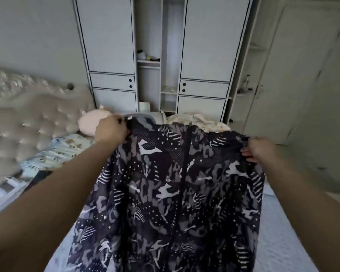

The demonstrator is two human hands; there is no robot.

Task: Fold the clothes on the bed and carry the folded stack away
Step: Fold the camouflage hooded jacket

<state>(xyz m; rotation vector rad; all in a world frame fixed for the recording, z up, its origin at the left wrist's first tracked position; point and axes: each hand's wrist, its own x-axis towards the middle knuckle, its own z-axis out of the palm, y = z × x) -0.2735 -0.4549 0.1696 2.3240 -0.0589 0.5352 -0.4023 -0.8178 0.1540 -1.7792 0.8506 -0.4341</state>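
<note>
While both arms reach forward over the pale blue quilted bed (279, 242), the left hand (111, 129) pinches one top corner of a dark navy jacket with a grey-and-white camouflage print (175, 193), and the right hand (260, 149) grips the other, fingers curled into the cloth. It hangs spread between them, above the bed.

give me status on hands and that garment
Left hand and right hand grip dark patterned zip-up jacket by top corners. Held spread above pale blue bed. Unfolded.

dark patterned jacket (175, 189) | spread open, hanging | above bed (283, 242)
</note>
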